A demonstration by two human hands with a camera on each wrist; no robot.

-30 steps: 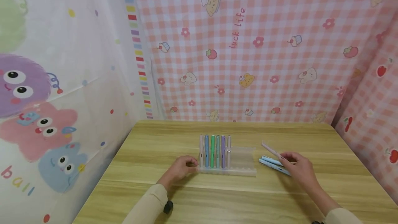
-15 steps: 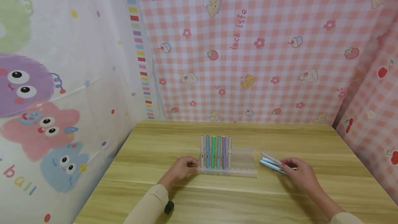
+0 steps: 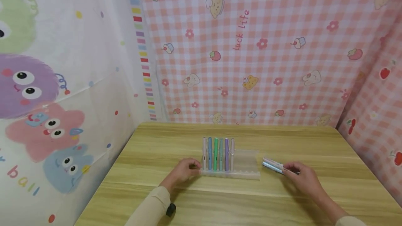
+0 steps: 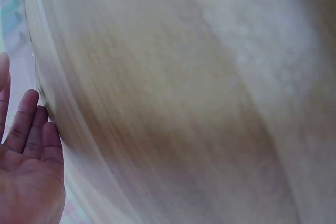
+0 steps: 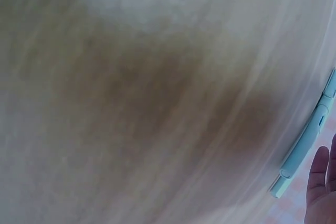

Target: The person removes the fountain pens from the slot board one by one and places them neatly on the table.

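Note:
At the left end of a clear plastic pen rack, my left hand pinches the rack's front corner between thumb and fingers. Several capped pens stand side by side in its left part: pale pink, blue, green, teal, purple and another pale pink. To the right of the rack, my right hand pinches a pale pink pen, which lies along light blue pens on the table. In the right wrist view, a light blue pen lies near my fingers.
The wood-grain table reaches back to a pink checked curtain. A white cartoon-print curtain borders the left side, and another checked curtain the right. A small black object shows under my left wrist.
My right hand has lowered the pale pink pen from a raised slant down against the light blue pens. The left hand stays at the rack, and the head view has shifted slightly.

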